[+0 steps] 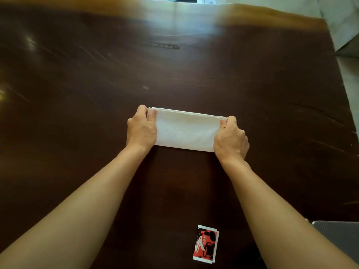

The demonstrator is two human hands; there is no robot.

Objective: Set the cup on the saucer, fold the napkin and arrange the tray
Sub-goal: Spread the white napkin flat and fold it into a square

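Note:
A white napkin lies folded into a long rectangle on the dark wooden table, in the middle of the head view. My left hand pinches its left end, thumb on top near the far corner. My right hand pinches its right end the same way. Both forearms reach in from the bottom of the view. No cup, saucer or tray is in view.
A small red, black and white packet lies on the table near the front edge, between my forearms. A grey chair seat shows at the lower right. The table's right edge runs along a pale floor.

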